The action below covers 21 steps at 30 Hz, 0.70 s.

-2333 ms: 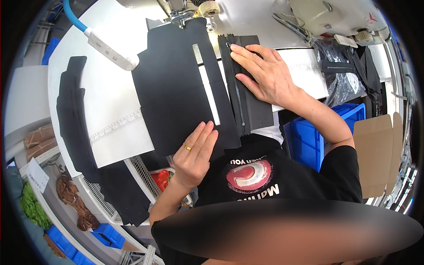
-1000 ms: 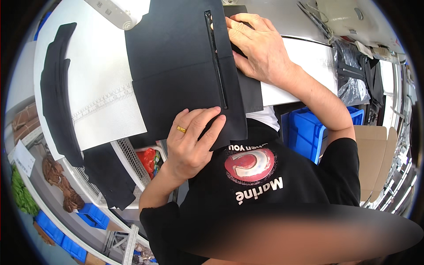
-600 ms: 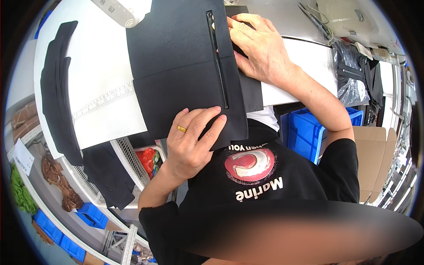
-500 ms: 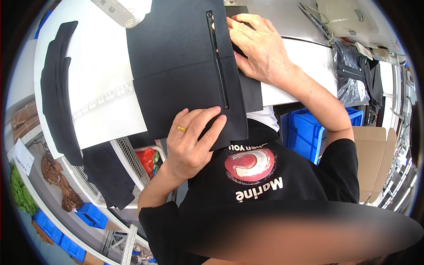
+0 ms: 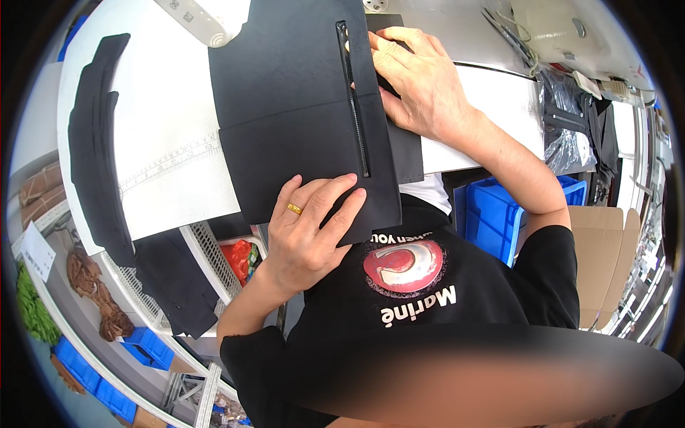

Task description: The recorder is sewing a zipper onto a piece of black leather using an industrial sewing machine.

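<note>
As black zipper (image 5: pixel 359 135) shows through black panel (image 5: pixel 285 85), left hand (image 5: pixel 309 221) rests on top and right hand (image 5: pixel 426 93) reaches below

It's all at the near edge of the desk (image 5: pixel 168 146): the panel lies across it, near end poking just past that edge, far end running out of view. Inside the slot (image 5: pixel 354 100), close to the panel's right edge, sits the zipper, long axis running far to near, near end leaning a touch to the right. That's the relation to watch: teeth against slot, all but parallel.

Left hand, gold ring (image 5: pixel 294 208) and all, is loosely spread, nothing clenched, fingertips (image 5: pixel 349 178) on the panel right by the zipper's near end. Right hand is in from the right side, fingers disappearing under the panel's edge beside the far half, a bit of skin peeking through next to the teeth. So right has the far half, left the near end! Is the right one pinching zipper tape? Cannot tell; the panel covers it.

A second black piece (image 5: pixel 407 153) juts out beneath, flat on the desk. Black strips (image 5: pixel 93 143) line the desk's left edge; a plastic bag (image 5: pixel 564 135) lies just beside its right end.
</note>
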Tool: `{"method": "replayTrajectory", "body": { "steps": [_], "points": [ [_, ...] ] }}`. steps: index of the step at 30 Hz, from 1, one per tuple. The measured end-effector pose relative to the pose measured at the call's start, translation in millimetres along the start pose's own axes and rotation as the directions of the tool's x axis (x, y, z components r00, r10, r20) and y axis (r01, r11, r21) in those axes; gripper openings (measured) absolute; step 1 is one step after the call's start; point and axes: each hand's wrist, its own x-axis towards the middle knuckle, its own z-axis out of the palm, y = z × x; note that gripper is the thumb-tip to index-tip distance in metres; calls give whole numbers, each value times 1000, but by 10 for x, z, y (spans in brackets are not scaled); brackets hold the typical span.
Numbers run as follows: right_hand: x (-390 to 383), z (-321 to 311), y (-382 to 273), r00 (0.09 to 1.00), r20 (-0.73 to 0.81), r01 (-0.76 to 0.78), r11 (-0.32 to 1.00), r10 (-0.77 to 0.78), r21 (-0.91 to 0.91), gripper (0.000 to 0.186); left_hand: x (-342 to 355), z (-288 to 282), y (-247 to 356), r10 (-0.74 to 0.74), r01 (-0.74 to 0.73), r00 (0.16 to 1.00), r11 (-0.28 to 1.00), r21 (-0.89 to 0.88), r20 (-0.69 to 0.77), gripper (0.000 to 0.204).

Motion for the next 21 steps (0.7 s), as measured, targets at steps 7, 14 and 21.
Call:
{"method": "replayTrajectory", "body": {
  "steps": [7,14,21],
  "points": [
    [-2,9,1,1000,0,3,1000,-3,-9,34,11,-48,2,6,-6,1000,1000,-1,20,57],
    [-16,25,30,1000,-10,-4,1000,4,-10,34,509,-302,-436,73,-73,997,997,-26,22,50],
    [1,15,-6,999,25,-22,1000,22,-4,35,1116,-92,-895,134,-103,981,972,210,-142,25]
  ]
}}
